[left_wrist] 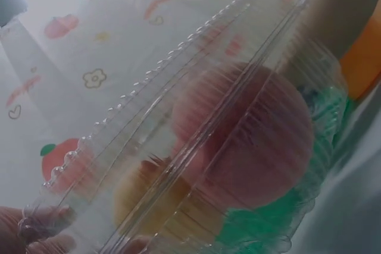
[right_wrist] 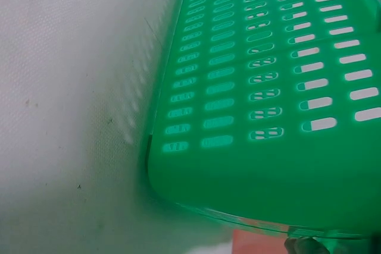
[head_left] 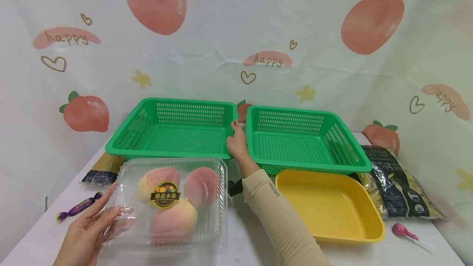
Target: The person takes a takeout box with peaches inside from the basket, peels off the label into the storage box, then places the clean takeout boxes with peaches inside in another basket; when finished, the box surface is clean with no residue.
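Note:
On the left, my left hand (head_left: 88, 227) grips the left edge of a clear plastic fruit box (head_left: 127, 167), its lid facing up with a round fruit label (head_left: 165, 195). Three pink-and-yellow peaches (head_left: 173, 221) lie inside; the left wrist view shows a peach (left_wrist: 250, 141) through the ribbed side. My right hand (head_left: 238, 145) reaches past the box and holds the right rim of the left green basket (head_left: 173, 153). In the right wrist view the slotted wall of a green basket (right_wrist: 250, 171) fills much of the picture.
A second green basket (head_left: 310, 165) stands to the right, with a yellow tub (head_left: 332, 204) before it. Further right lie a dark food bag (head_left: 397, 184) and a pink lollipop (head_left: 402, 231). At left are a purple wrapped candy (head_left: 81, 207) and another bag (head_left: 103, 170). Patterned cloth (head_left: 207, 24) hangs behind.

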Demonstrator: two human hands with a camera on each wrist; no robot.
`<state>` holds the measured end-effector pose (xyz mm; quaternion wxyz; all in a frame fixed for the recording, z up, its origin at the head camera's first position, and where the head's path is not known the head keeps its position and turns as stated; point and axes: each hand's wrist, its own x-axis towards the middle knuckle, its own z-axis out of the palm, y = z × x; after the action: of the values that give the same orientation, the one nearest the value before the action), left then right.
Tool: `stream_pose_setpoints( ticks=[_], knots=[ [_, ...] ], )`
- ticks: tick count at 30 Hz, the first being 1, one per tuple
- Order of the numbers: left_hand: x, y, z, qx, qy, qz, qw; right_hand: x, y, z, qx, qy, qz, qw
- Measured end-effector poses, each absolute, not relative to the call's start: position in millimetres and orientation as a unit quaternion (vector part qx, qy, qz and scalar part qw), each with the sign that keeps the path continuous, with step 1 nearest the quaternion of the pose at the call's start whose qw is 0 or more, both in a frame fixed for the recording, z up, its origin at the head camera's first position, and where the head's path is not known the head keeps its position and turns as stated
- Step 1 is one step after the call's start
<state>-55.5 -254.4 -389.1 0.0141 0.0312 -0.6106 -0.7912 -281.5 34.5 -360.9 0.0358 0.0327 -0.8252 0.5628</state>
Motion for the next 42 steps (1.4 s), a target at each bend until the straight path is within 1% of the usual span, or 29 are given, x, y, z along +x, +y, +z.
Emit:
stream_pose_setpoints(
  ticks=[1,4,13,20,28,34,35,40,42],
  knots=[
    [-53.8,-254.4,-389.6,0.050,-0.625,-0.779,0.009,-281.2,34.4,-360.5,0.033,-0.826,0.561,0.038],
    [-49.2,-254.2,-392.9,0.071,-0.644,-0.762,-0.006,-279.8,34.6,-359.5,0.033,-0.826,0.561,0.039],
    [-45.5,-252.6,-401.8,0.091,-0.699,-0.709,0.006,-279.6,36.9,-360.6,0.034,-0.829,0.558,0.030],
    [-46.8,-253.3,-412.9,0.049,-0.675,-0.736,0.009,-280.3,38.5,-359.7,0.039,-0.834,0.551,0.013],
    [-50.5,-254.1,-417.3,0.068,-0.691,-0.720,-0.014,-283.0,41.7,-353.9,0.053,-0.853,0.519,-0.010],
    [-54.4,-253.6,-414.2,0.087,-0.728,-0.679,-0.041,-279.5,44.5,-344.0,0.051,-0.852,0.520,-0.046],
    [-55.2,-253.8,-413.9,0.082,-0.724,-0.684,-0.045,-278.4,45.0,-342.2,0.052,-0.849,0.523,-0.053],
    [-59.5,-257.9,-415.8,-0.011,-0.667,-0.741,-0.084,-273.7,46.9,-335.0,0.064,-0.847,0.524,-0.067],
    [-61.8,-256.9,-413.8,0.005,-0.668,-0.737,-0.106,-272.5,47.0,-332.1,0.071,-0.848,0.521,-0.070]
  ],
)
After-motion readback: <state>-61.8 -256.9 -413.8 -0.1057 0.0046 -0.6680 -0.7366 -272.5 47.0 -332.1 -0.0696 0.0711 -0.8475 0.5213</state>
